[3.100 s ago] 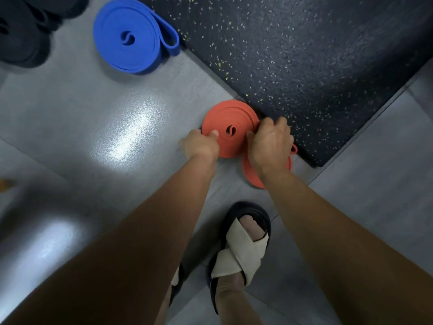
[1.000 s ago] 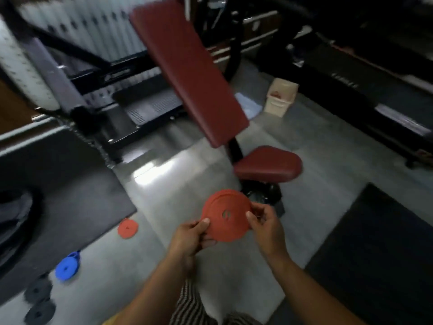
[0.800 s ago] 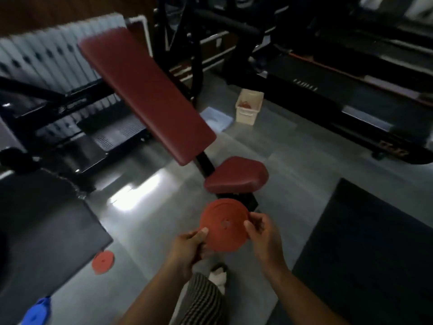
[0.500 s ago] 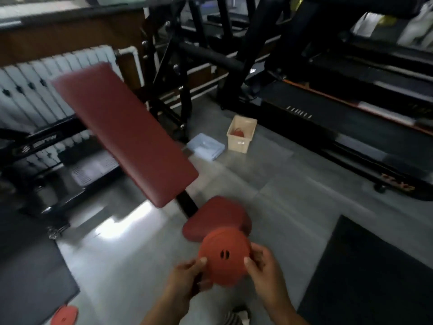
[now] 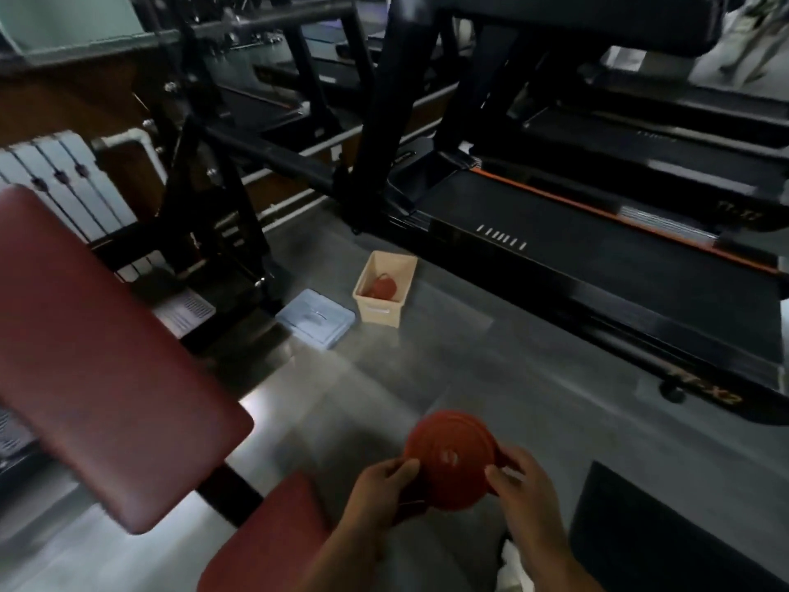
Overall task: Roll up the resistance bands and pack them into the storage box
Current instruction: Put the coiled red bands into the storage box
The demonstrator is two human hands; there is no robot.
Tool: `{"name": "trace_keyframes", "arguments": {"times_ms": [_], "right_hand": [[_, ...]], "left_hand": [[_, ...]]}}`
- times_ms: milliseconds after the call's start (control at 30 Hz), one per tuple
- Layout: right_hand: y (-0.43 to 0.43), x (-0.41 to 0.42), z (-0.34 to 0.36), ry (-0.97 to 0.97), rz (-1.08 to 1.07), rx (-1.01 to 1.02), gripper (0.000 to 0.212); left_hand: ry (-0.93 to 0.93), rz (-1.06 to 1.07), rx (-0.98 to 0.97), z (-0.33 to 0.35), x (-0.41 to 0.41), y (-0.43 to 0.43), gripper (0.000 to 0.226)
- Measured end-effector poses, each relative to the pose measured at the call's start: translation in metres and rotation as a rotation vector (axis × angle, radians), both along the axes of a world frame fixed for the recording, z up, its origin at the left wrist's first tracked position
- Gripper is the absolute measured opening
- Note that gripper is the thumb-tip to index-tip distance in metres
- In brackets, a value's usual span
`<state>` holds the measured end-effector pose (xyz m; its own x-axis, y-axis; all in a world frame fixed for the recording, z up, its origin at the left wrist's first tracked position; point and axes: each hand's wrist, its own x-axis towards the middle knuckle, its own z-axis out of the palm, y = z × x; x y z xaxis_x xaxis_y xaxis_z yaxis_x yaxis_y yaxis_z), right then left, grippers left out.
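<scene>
I hold a rolled-up red resistance band [image 5: 450, 459] in front of me, low in the view. My left hand [image 5: 382, 491] grips its left edge and my right hand [image 5: 518, 484] grips its right edge, where a loose loop end sticks out. Farther ahead on the grey floor stands the beige storage box [image 5: 378, 311], open at the top. Another rolled red band [image 5: 381, 287] lies inside it.
A pale blue lid [image 5: 315, 322] lies flat left of the box. A dark red weight bench [image 5: 102, 356] fills the left side, its seat [image 5: 273, 531] by my left arm. Black treadmills [image 5: 597, 258] run behind the box. A black mat [image 5: 666, 531] lies at the lower right.
I have lifted the rolled red band off the floor and turned and walked with it; the storage box and treadmills have come nearer, and the bench has slid left.
</scene>
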<state>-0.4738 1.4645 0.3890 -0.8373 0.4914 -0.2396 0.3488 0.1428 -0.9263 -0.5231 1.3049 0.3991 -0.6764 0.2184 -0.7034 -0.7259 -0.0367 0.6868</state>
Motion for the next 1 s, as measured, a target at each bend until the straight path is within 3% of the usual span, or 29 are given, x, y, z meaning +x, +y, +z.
{"name": "trace_keyframes", "arguments": {"times_ms": [267,500,767,1000], "right_hand": [[0.151,-0.157,0.003,-0.121,0.151,-0.099,0.036],[0.182,-0.299,-0.01,-0.161,0.403,-0.035,0.034],[0.244,-0.489,-0.003,-0.19,0.579,0.178,0.04],[0.271,-0.628,-0.006,-0.264,0.606,0.21,0.036]], "left_hand": [[-0.043,0.241,0.023,0.015,-0.116,0.141,0.01],[-0.11,0.518,0.028,-0.003,-0.221,0.181,0.012],[-0.129,0.525,0.063,-0.031,-0.408,0.239,0.017],[-0.16,0.606,0.033,-0.037,-0.535,0.273,0.017]]}}
